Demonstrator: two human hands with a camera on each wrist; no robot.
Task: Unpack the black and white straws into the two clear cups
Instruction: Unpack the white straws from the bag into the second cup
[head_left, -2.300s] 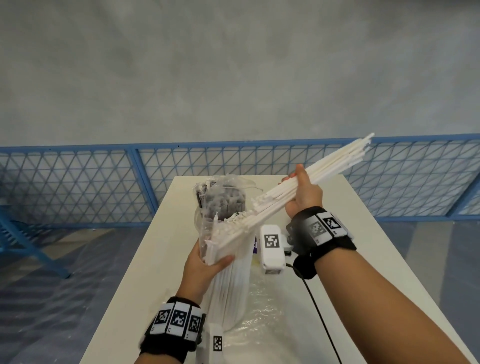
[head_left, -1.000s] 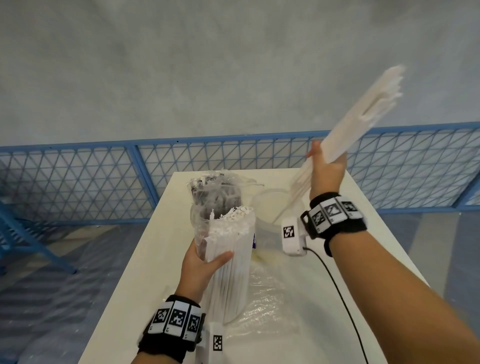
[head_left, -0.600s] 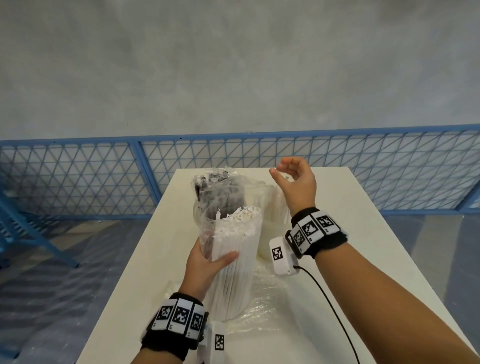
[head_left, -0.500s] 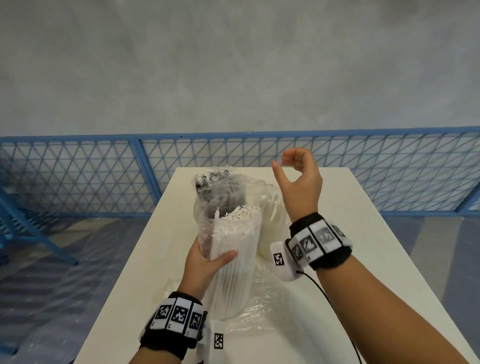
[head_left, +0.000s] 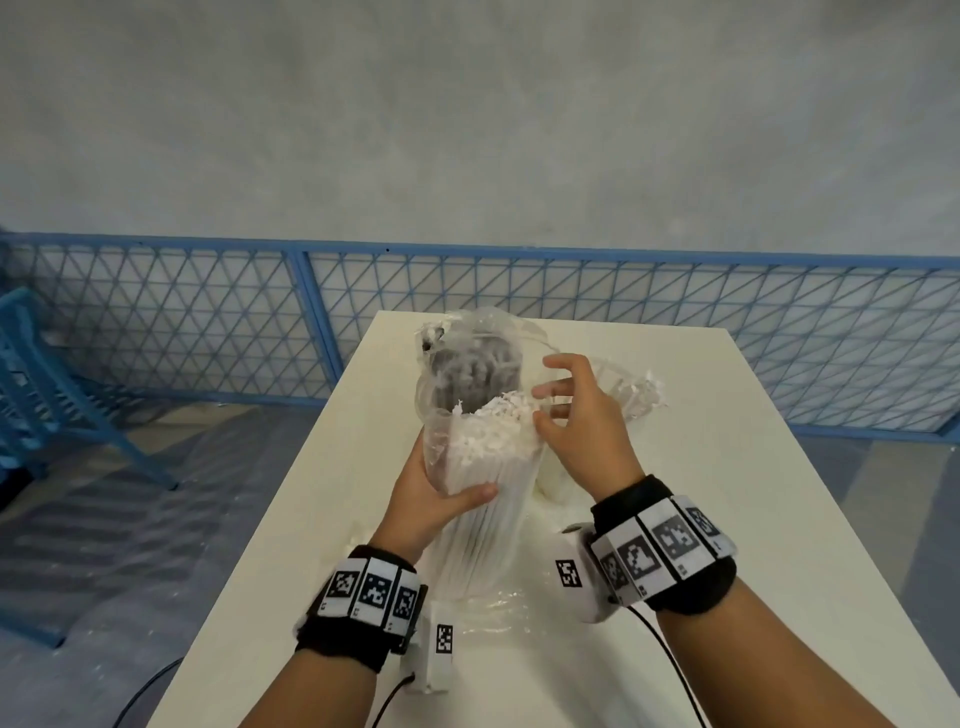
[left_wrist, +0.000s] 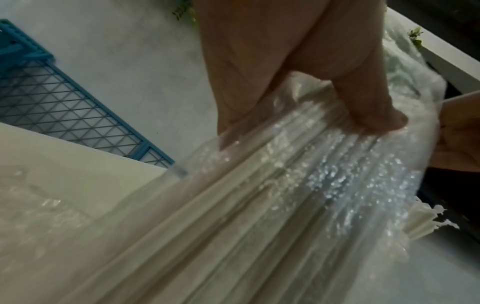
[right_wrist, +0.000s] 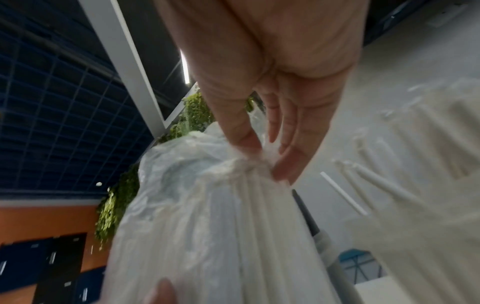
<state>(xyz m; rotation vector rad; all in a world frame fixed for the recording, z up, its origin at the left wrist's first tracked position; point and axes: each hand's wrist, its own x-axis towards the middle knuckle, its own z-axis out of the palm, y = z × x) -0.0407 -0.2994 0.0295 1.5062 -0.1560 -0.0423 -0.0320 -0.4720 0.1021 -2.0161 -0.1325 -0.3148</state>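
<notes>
My left hand (head_left: 441, 506) grips a clear plastic bag of white straws (head_left: 483, 467) around its middle and holds it upright on the table. My right hand (head_left: 558, 410) is at the bag's open top. In the right wrist view its thumb and fingers (right_wrist: 244, 142) pinch the tips of some white straws (right_wrist: 249, 185). Behind the bag stands a bundle of black straws (head_left: 472, 374) in clear plastic. A clear cup (head_left: 636, 397) with white straws in it stands right of that, partly hidden by my right hand. I cannot make out a second cup.
The white table (head_left: 753, 545) has bare surface on the right and front. Crumpled clear film (head_left: 498, 608) lies under the bag. A blue mesh fence (head_left: 675, 322) runs behind the table, and a blue frame (head_left: 47, 395) stands on the floor at the left.
My right hand lifted a handful of white straws out, dropped them into the cup behind, then came back empty to the bag's top. The left hand kept its grip.
</notes>
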